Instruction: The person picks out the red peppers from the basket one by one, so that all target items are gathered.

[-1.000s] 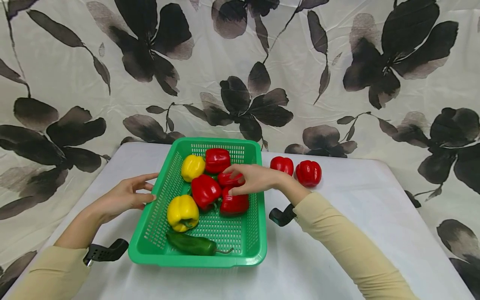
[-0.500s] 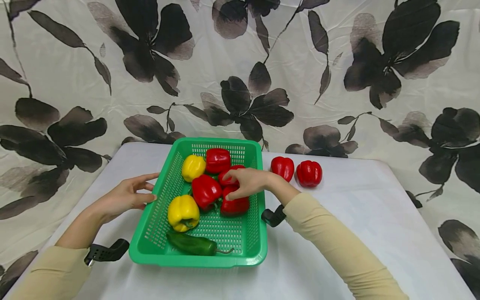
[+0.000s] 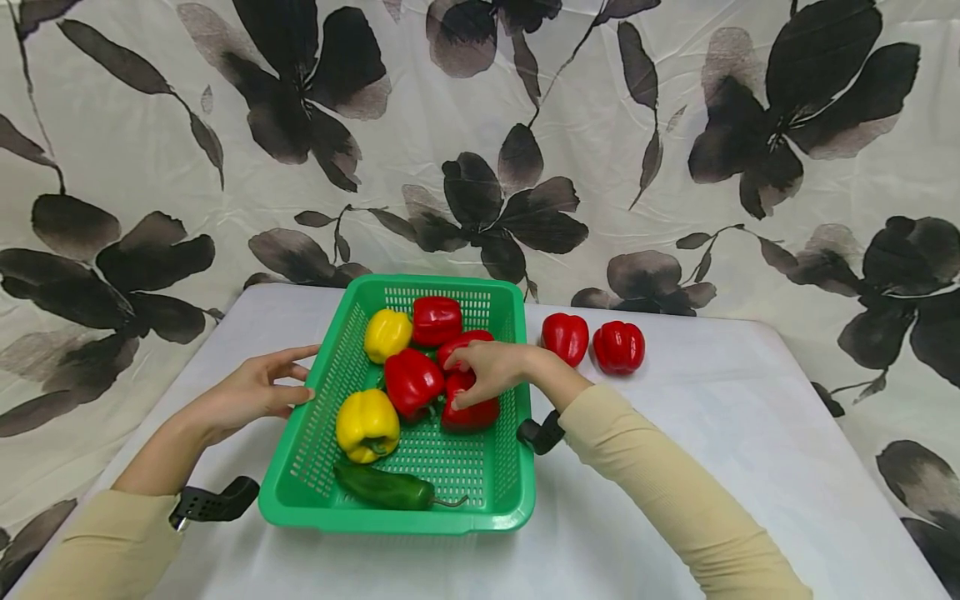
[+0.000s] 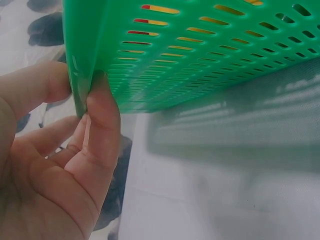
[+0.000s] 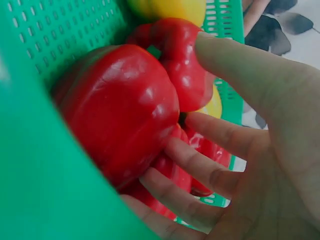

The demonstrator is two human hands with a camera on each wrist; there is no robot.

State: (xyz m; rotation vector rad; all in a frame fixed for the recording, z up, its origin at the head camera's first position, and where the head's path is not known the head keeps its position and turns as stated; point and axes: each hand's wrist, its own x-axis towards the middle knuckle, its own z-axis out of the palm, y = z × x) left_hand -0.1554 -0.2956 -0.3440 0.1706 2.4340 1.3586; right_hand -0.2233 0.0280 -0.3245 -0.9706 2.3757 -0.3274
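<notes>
My left hand [image 3: 247, 393] pinches the left rim of a green plastic basket [image 3: 279, 500]; in the left wrist view the rim [image 4: 82, 55] lies between thumb and fingers. Inside the basket, my right hand [image 3: 495, 371] reaches over the right side, thumb and fingers spread. It is nearest a red bell pepper [image 3: 480, 417], large in the right wrist view, with fingertips right at its edge. Another red pepper [image 3: 465, 339] lies partly behind the fingers, and a third red pepper [image 3: 412, 383] is just left of the thumb.
Also in the basket are a red pepper [image 3: 437, 321], two yellow peppers [image 3: 387, 335] and a long green pepper [image 3: 382, 487]. Two red peppers [image 3: 618, 347] sit on the white table [image 3: 697, 400] to the right. A floral cloth [image 3: 600, 125] hangs behind.
My right hand has shifted left and slightly down over the red peppers, showing more of the one behind its fingers. The left hand and the basket have stayed in place.
</notes>
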